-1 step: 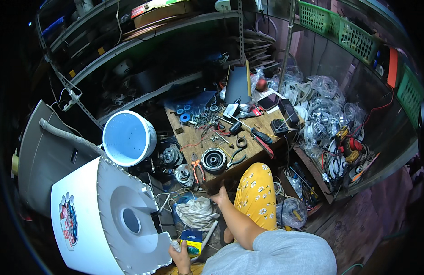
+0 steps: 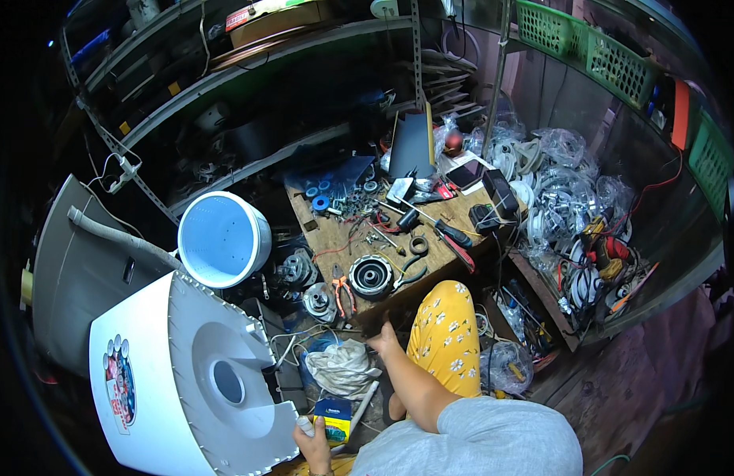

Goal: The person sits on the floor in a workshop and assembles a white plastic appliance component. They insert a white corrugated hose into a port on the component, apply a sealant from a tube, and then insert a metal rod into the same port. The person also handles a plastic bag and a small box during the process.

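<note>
Nothing visibly moved: left grip [image 2: 315, 446] clasps white tube [image 2: 305, 426], long axis pointing up-left; right grip [image 2: 382, 341] unclear.

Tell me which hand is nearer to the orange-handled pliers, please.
Right. The right hand is just below and right of the pliers; the left hand is much farther down, beside the blue-and-yellow box.

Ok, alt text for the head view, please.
A person's left hand holds a pale cylinder beside a blue-yellow box; the right hand is near the edge of a cluttered wooden workbench. A large white housing and a white tub are at left.
</note>
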Available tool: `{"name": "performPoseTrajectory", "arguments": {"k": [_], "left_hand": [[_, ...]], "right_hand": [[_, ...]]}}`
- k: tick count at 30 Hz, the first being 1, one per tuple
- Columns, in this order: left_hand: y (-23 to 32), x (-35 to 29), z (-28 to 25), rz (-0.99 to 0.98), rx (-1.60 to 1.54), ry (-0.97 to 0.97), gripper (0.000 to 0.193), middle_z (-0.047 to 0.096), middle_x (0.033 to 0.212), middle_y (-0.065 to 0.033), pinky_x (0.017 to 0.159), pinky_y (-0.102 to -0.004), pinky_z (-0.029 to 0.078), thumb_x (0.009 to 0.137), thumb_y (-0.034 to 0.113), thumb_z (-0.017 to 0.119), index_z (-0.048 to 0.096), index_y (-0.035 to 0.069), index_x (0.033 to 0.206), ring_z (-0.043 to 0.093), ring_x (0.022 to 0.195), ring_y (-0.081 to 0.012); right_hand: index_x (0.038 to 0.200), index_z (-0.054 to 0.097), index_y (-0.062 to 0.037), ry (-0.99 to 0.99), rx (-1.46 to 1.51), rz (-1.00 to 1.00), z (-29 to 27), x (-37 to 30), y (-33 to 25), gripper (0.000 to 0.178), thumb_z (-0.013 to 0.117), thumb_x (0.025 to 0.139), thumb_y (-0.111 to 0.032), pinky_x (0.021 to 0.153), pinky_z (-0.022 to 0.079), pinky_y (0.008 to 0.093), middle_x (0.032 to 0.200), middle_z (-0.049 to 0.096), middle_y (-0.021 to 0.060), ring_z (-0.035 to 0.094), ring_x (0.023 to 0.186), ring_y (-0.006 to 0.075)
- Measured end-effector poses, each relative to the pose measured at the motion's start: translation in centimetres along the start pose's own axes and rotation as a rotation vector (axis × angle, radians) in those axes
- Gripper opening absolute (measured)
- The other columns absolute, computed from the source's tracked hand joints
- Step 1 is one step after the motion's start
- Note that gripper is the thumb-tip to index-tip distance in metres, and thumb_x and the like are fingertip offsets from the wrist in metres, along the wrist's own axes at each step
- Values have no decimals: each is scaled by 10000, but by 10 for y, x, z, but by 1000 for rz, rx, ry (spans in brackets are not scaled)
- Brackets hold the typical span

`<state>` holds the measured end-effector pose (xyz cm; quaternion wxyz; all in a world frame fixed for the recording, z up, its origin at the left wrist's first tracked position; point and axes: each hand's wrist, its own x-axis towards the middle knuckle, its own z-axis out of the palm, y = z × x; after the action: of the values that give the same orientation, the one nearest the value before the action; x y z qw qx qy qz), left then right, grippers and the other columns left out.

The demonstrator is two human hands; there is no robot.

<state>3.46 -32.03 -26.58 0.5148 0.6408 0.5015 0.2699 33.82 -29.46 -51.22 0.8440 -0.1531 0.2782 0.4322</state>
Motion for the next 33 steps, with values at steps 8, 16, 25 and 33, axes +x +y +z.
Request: {"name": "performPoseTrajectory", "arguments": {"k": [8, 16, 25, 33], "left_hand": [[-7, 3, 1, 1, -11, -4, 198, 580, 815, -38, 664, -269, 455, 876, 169, 642, 560, -6, 921, 540, 728, -102], [6, 20, 17, 80, -29, 22, 178, 557, 731, -17, 605, -272, 421, 852, 151, 669, 567, 7, 829, 497, 670, -91], [66, 20, 42, 367, 82, -29, 164, 608, 666, -112, 561, -317, 439, 798, 111, 704, 604, -19, 794, 572, 591, -167], [65, 9, 37, 285, 16, -197, 195, 629, 694, -65, 584, -269, 453, 795, 143, 736, 634, -15, 844, 562, 627, -110]], "right_hand": [[991, 608, -123, 76, -7, 81, -23, 9, 6, 311, 619, 855, -402, 748, 421, 431, 853, 621, 64, 566, 796, 243], [1059, 565, -91, 9, -1358, 322, 2, -52, 41, 297, 572, 892, -336, 534, 446, 348, 913, 603, 68, 557, 693, 205], [1102, 616, -9, -1007, -1608, 28, 149, -240, -27, 333, 626, 900, -274, 674, 466, 254, 903, 622, 45, 563, 794, 83], [893, 664, 34, -946, -1809, -360, 176, -275, -27, 166, 645, 858, -127, 567, 456, 284, 694, 658, 77, 574, 616, 107]]}}
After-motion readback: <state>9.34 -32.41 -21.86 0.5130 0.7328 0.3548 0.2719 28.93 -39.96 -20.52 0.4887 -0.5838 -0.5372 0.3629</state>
